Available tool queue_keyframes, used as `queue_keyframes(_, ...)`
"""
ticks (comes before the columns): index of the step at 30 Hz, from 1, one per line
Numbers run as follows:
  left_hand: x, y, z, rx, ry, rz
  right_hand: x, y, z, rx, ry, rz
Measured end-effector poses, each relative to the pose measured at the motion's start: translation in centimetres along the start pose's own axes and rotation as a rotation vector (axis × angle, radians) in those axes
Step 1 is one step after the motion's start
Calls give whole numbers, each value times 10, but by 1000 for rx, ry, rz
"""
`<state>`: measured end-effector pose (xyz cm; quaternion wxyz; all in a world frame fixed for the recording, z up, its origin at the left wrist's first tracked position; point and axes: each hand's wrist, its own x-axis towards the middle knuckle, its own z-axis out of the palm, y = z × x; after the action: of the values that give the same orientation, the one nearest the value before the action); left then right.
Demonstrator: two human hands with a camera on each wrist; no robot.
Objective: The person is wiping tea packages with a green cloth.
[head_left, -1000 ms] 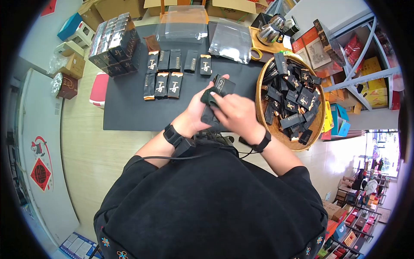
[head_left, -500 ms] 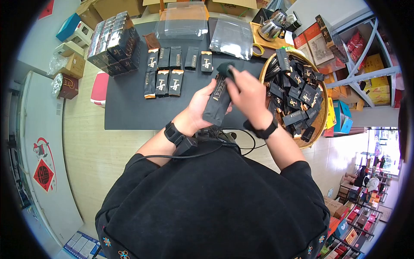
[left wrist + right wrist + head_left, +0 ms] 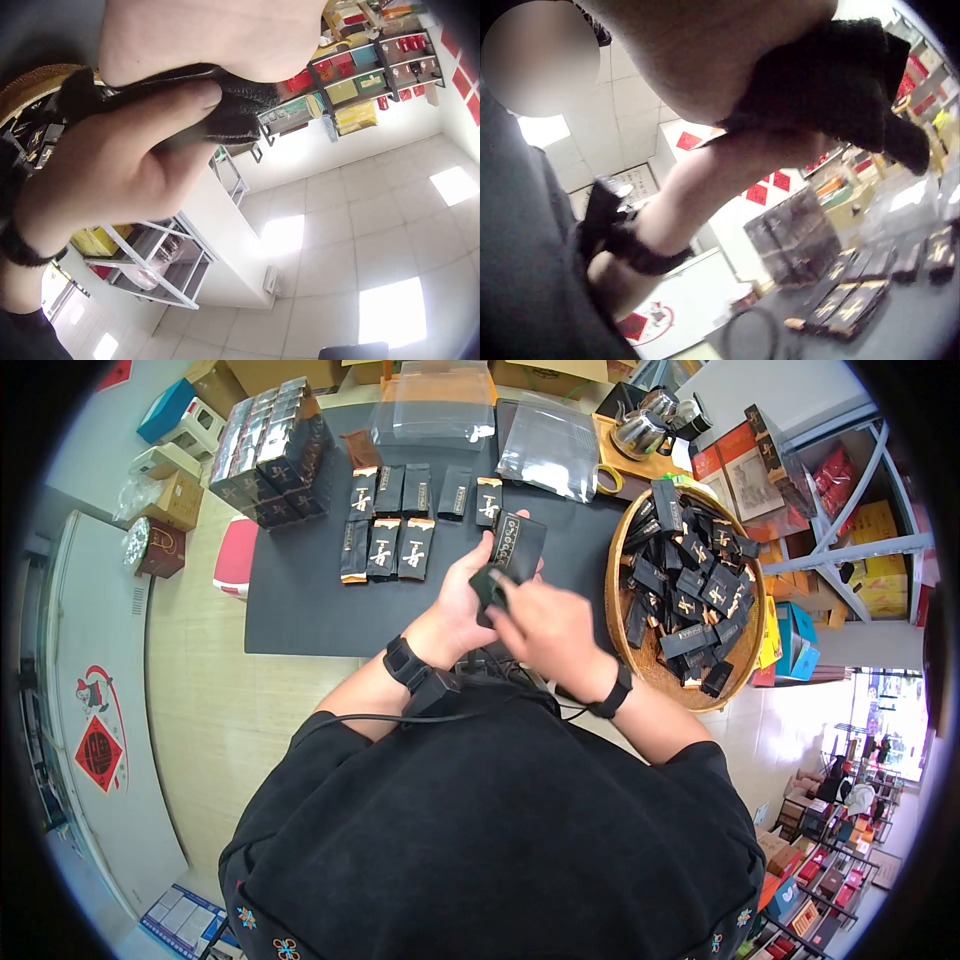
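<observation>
In the head view my left hand (image 3: 461,600) holds a black packet (image 3: 522,544) with gold lettering, gripped along its sides above the table's front edge. My right hand (image 3: 556,630) pinches a dark cloth (image 3: 489,586) against the lower part of that packet. The left wrist view shows the right thumb over the cloth (image 3: 236,112). In the right wrist view the cloth (image 3: 825,82) hangs from the right hand and hides the packet. Several black and orange packets (image 3: 384,548) lie in two rows on the table beyond the left hand.
A round basket (image 3: 617,600) full of black packets stands to the right. Stacked wrapped boxes (image 3: 270,455) are at the table's (image 3: 300,622) back left. Clear plastic sheets (image 3: 548,448), a tape roll (image 3: 609,480) and a tray with kettles (image 3: 640,435) lie behind.
The right hand with the cloth went up to the packet's far end, then came back down to its near end. The packet has tilted and shifted slightly away from the body.
</observation>
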<state>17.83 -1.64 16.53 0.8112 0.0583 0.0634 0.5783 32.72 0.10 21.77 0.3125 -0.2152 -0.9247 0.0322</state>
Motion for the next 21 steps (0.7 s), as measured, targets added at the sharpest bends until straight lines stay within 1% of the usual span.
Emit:
queue_keyframes(1,2,-1,12,-80,63,-4,10,10,0,-44,30,44)
queue_keyframes(2,2,-3,21,-163,129,-9,17,20,-2,-153,47,95)
queue_keyframes(3,0,-3,13,-180,10,-85,24,29,3,-160,94,161)
queue_keyframes(4,1,-3,8,-167,27,-79,28,35,7,-170,145,223)
queue_keyframes(5,1,-2,5,-154,44,-73,28,32,9,-144,150,234)
queue_keyframes(6,2,0,7,-141,60,-66,25,18,8,-131,109,214)
queue_keyframes(7,7,0,7,-151,110,17,17,4,7,-74,45,146)
queue_keyframes(8,5,6,-12,-5,-66,5,8,-8,5,-16,-23,79)
queue_keyframes(9,0,4,-6,-44,-41,10,4,-15,3,3,-52,88)
queue_keyframes(10,-3,2,1,-81,-19,13,9,-8,3,-43,-31,69)
queue_keyframes(12,2,-1,-13,-245,-30,-88,22,16,1,-134,6,45)
queue_keyframes(13,3,0,-12,-175,57,-81,27,24,4,-173,50,103)
queue_keyframes(14,3,0,-8,-112,101,-63,31,28,5,-176,74,180)
queue_keyframes(16,-1,4,18,15,186,-19,33,26,-3,12,0,371)
queue_keyframes(17,-5,5,36,109,230,68,29,26,-3,177,23,433)
queue_keyframes(19,-3,14,8,472,212,109,17,29,0,518,54,550)
queue_keyframes(20,-2,17,-6,653,208,131,13,28,-2,599,29,621)
queue_keyframes(21,-5,21,9,652,180,159,9,26,-5,679,2,692)
